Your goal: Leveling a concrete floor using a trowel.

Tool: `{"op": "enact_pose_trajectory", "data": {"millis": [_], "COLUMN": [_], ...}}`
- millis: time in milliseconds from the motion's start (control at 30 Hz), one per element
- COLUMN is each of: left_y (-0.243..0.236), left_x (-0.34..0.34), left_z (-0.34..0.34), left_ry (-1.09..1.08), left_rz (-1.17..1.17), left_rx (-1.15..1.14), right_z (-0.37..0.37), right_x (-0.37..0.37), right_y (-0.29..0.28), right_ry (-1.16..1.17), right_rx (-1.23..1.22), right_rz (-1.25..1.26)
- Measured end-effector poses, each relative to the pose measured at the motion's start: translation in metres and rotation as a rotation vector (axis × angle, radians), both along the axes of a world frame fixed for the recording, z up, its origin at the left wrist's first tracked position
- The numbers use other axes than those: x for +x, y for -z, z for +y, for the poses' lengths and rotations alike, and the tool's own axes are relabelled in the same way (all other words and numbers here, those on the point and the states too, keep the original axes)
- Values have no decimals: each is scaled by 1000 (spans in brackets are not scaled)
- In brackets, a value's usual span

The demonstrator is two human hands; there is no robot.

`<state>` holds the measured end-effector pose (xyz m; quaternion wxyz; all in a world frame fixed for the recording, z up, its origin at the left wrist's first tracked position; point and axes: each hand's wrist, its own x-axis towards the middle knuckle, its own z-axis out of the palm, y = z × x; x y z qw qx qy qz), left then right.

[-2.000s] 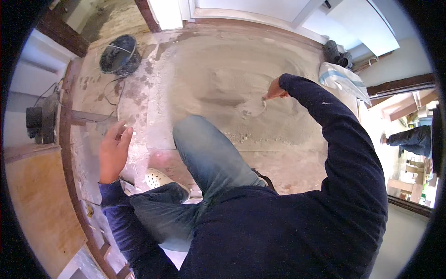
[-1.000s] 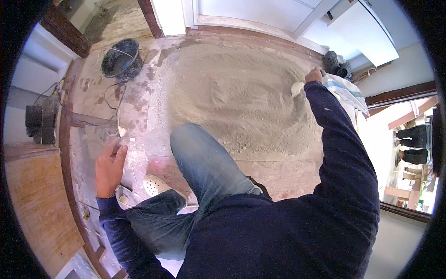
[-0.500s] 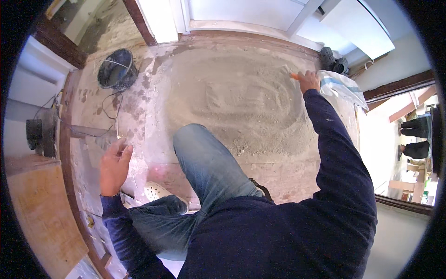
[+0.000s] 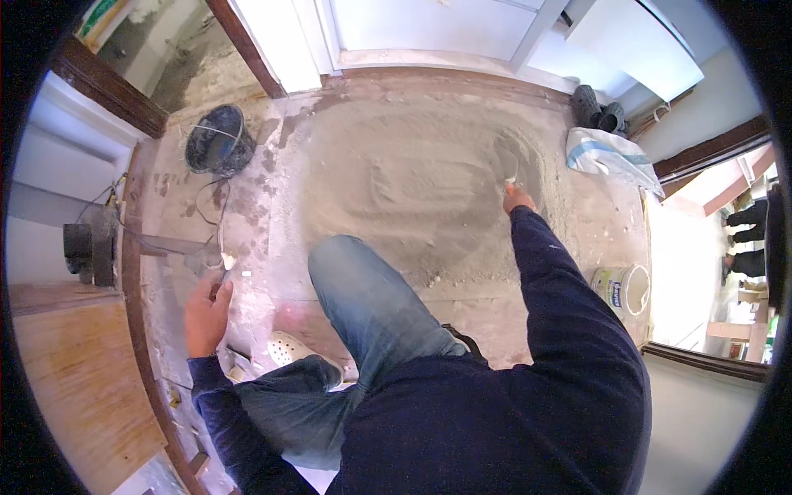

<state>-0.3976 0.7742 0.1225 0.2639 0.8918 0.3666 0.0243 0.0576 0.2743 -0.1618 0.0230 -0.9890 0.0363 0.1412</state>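
A broad patch of grey-beige dry sand or mortar powder is spread over the floor before me. My right hand is closed round the handle of a trowel, whose blade rests in the powder near the patch's right side. To the left, away from the powder, my left hand hovers over the floor with thumb and fingers pinched together. Something thin with a pale tip shows at its fingertips; I cannot make out what it is. My bent knee stands between the two hands.
A black bucket stands at the far left, a cable beside it. On the right are a white tub, a white sack with blue stripe and dark shoes. A person's legs show through the right doorway.
My right hand has swung left and nearer from the sack's edge, and the trowel blade now shows in the powder. The white tub has come into sight. The left hand stays pinched.
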Motion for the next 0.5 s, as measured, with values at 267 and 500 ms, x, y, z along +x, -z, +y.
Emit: {"op": "enact_pose_trajectory", "data": {"millis": [267,500], "left_y": [14,27], "left_x": [36,41], "left_z": [-1,14], "left_ry": [75,51], "left_rz": [22,-104], "left_rx": [63,-77], "right_z": [70,34], "right_x": [-60,-75], "right_y": [-72,-86], "right_ry": [-310,-44], "right_rx": [107,221], "right_rz": [82,-60]}}
